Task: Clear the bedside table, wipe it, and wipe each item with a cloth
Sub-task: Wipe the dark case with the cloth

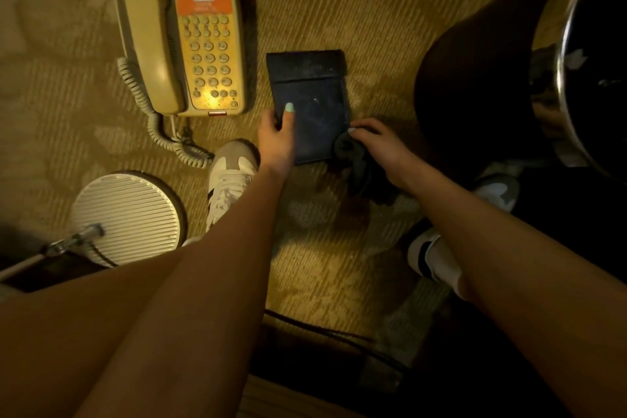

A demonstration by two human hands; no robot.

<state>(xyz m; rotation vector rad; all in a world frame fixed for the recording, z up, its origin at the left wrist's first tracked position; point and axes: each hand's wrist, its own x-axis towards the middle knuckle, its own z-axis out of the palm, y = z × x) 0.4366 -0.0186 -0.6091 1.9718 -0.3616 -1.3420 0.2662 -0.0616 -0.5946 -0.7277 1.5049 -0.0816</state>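
A dark flat pouch (312,92) lies on the patterned carpet in the middle of the view. My left hand (276,137) grips its lower left edge, thumb on top. My right hand (380,149) holds a dark bunched cloth (353,153) against the pouch's lower right corner. A beige corded telephone (183,34) with an orange label lies on the carpet to the left of the pouch.
A round white ribbed lamp base (129,214) with a metal stem stands at lower left. A dark bin with a shiny rim (563,78) is at the right edge. My shoes (230,176) rest on the carpet (339,3); dark cables (339,336) run below.
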